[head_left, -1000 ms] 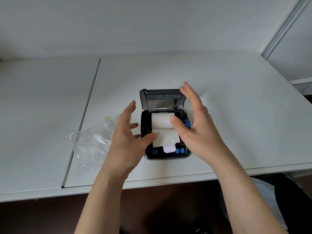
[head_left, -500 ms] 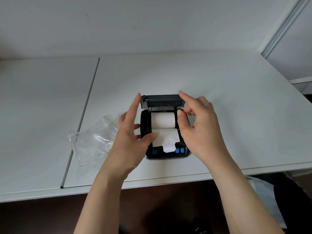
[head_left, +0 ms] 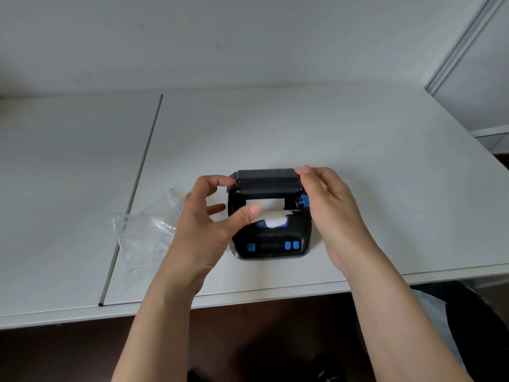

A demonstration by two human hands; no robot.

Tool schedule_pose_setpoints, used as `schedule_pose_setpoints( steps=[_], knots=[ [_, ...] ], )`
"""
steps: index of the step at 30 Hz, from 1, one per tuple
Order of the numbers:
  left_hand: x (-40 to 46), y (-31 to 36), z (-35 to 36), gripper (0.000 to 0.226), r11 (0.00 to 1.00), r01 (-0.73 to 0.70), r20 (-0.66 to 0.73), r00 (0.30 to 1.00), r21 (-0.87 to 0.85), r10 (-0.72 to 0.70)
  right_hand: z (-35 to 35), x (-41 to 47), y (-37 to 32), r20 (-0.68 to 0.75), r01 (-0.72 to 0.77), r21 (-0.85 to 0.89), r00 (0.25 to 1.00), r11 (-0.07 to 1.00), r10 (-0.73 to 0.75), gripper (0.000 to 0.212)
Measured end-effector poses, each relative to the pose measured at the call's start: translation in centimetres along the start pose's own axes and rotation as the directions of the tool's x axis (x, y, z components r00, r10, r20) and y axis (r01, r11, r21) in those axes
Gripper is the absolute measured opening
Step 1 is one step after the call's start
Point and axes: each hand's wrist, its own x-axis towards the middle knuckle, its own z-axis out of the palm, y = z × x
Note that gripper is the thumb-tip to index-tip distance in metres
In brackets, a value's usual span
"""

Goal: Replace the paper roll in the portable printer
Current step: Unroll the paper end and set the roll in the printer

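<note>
Portable printer (head_left: 271, 232), rigid black shell; hinged lid (head_left: 265, 181) pinched at both ends by left hand (head_left: 205, 216) and right hand (head_left: 327, 205). Paper roll (head_left: 265, 203) light, its thin tail (head_left: 275, 217) apparently under the left thumb.

The printer (head_left: 271, 241) is black with small bright blue buttons (head_left: 251, 247) along its front and a blue catch (head_left: 304, 201) at its right side, and the paper roll (head_left: 265, 204) inside it is plain white, its loose end lying over a blue-and-white label (head_left: 261, 223). The table (head_left: 358, 161) is plain pale grey-white, crossed by a thin darker grey seam (head_left: 137, 172). The plastic bag (head_left: 148, 232) is clear with a yellow strip along its top edge, and the wall (head_left: 220, 37) behind is plain off-white.
</note>
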Motion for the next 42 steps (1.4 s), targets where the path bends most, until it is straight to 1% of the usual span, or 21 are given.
schedule_pose_setpoints(
  steps=[3,4,7,9,11,13,15,17,19,22,25,27,31,36,40,42],
  knots=[
    [0.2,-0.1,0.3,0.024,0.999,0.040,-0.042,0.998,-0.033,-0.042,-0.2,0.2,0.2,-0.042,-0.069,0.028,0.997,0.997,0.070,0.021],
    [0.3,-0.1,0.4,0.017,0.998,0.045,-0.057,0.997,-0.038,-0.047,-0.3,0.2,0.2,-0.050,-0.094,0.018,0.994,0.995,0.095,0.023],
    [0.5,-0.2,0.6,0.011,0.999,0.047,-0.112,0.993,-0.008,-0.047,-0.7,0.4,0.5,-0.008,-0.203,-0.038,0.979,0.978,0.203,0.037],
    [0.6,-0.4,0.7,0.011,0.998,0.056,-0.154,0.987,0.043,-0.048,-1.2,0.3,0.4,0.044,-0.263,-0.075,0.963,0.962,0.266,0.041],
    [0.7,-0.6,0.7,0.013,0.994,0.089,-0.195,0.978,0.063,-0.075,-1.7,0.2,0.1,0.110,-0.283,-0.093,0.950,0.955,0.292,0.031],
    [0.8,-0.8,0.6,0.019,0.989,0.141,-0.226,0.966,0.046,-0.127,-2.2,0.0,-0.2,0.173,-0.294,-0.099,0.936,0.951,0.308,0.021],
    [0.8,-0.7,0.5,0.029,0.979,0.206,-0.209,0.957,-0.009,-0.203,-2.5,-0.1,-0.3,0.214,-0.297,-0.098,0.926,0.950,0.312,0.019],
    [0.7,-0.6,0.4,0.037,0.968,0.249,-0.173,0.952,-0.043,-0.253,-2.5,0.0,-0.3,0.220,-0.274,-0.098,0.931,0.957,0.290,0.019],
    [0.7,-0.6,0.4,0.033,0.967,0.247,-0.162,0.954,-0.059,-0.253,-2.2,0.1,-0.1,0.188,-0.239,-0.088,0.949,0.967,0.251,0.019],
    [0.8,-0.4,0.7,0.021,0.968,0.231,-0.201,0.948,-0.099,-0.247,-1.4,0.3,0.5,0.109,-0.180,-0.076,0.976,0.981,0.187,0.020],
    [0.9,-0.4,1.0,0.014,0.963,0.234,-0.237,0.936,-0.131,-0.260,-0.7,0.7,0.9,0.060,-0.179,-0.041,0.982,0.983,0.181,0.020],
    [1.0,-0.4,1.0,0.015,0.960,0.236,-0.245,0.932,-0.148,-0.266,-0.5,0.9,1.0,0.047,-0.185,-0.026,0.981,0.982,0.186,0.018],
    [1.1,-0.5,1.1,0.023,0.951,0.253,-0.253,0.922,-0.180,-0.293,-0.4,1.0,1.1,0.018,-0.191,-0.018,0.981,0.981,0.192,0.014],
    [1.1,-0.8,1.2,0.024,0.934,0.266,-0.260,0.909,-0.238,-0.326,-0.7,1.0,1.0,0.008,-0.232,0.032,0.973,0.972,0.232,0.011],
    [0.9,-1.0,1.5,0.027,0.937,0.233,-0.258,0.919,-0.259,-0.300,-0.1,0.7,1.2,-0.028,-0.203,0.060,0.978,0.977,0.205,0.016],
    [0.7,-1.1,1.7,0.030,0.945,0.206,-0.223,0.938,-0.253,-0.265,0.3,0.5,1.4,-0.069,-0.168,0.093,0.982,0.981,0.175,0.020]
  ],
)
